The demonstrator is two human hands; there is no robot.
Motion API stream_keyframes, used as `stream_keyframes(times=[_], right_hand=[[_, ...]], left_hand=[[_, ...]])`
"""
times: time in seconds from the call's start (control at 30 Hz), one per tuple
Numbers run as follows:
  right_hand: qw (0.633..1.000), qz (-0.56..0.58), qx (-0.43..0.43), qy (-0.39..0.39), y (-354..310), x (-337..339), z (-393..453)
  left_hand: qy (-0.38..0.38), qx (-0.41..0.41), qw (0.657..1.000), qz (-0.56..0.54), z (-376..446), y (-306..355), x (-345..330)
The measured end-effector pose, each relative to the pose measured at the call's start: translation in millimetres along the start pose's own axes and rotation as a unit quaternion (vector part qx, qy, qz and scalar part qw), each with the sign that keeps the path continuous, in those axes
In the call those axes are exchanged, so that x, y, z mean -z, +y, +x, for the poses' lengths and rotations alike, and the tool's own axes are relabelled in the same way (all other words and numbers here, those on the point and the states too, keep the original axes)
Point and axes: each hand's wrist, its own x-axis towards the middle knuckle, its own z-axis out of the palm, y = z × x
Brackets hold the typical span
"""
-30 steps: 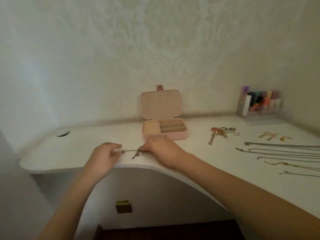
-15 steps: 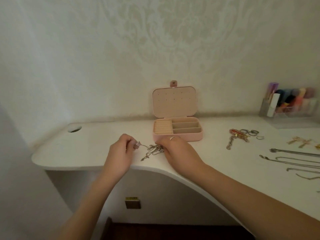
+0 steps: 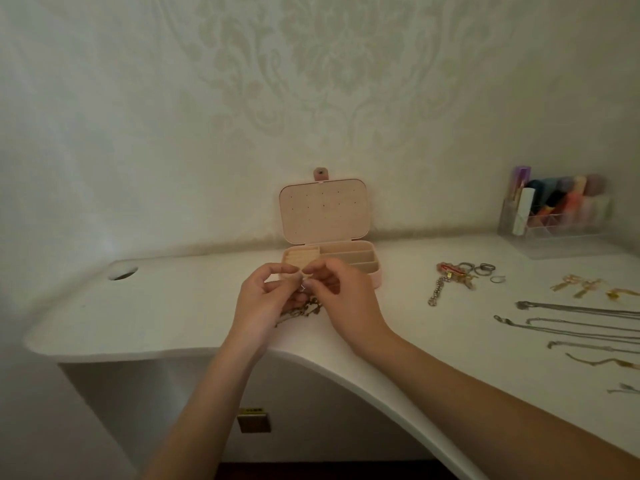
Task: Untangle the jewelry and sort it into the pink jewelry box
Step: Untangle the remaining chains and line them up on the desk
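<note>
The pink jewelry box (image 3: pixel 375 277) stands open against the wall, lid upright, with a ring roll on its left and three slots on its right. Just in front of it my left hand (image 3: pixel 265 301) and my right hand (image 3: pixel 341 299) are raised close together. Both pinch a tangled gold chain (image 3: pixel 304 310) whose loops hang down to the white desk (image 3: pixel 166 317) between my palms. A small silver piece shows at my fingertips. Sorted necklaces (image 3: pixel 571 322) lie in rows at the right.
A bracelet with red and gold pieces (image 3: pixel 446 280), a few rings (image 3: pixel 483 269) and gold earrings (image 3: pixel 585 287) lie to the right of the box. A clear organizer (image 3: pixel 554 216) with colourful items stands at the back right. A cable hole (image 3: pixel 123 273) sits at the desk's left.
My hands have come together and lifted off the desk edge, bunching the chain between them. Earlier it was stretched out flat between my hands. The camera has turned left.
</note>
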Motion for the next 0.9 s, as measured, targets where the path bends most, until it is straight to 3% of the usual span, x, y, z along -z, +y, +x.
stream_keyframes(times=[0.77, 0.9], right_hand=[[0.976, -0.199, 0.087, -0.016, 9, 1, 3], [0.987, -0.147, 0.060, 0.008, -2, 5, 8]], left_hand=[[-0.088, -0.005, 0.996, 0.000, -1, -6, 7], [-0.099, -0.017, 0.994, 0.029, -3, -5, 5]])
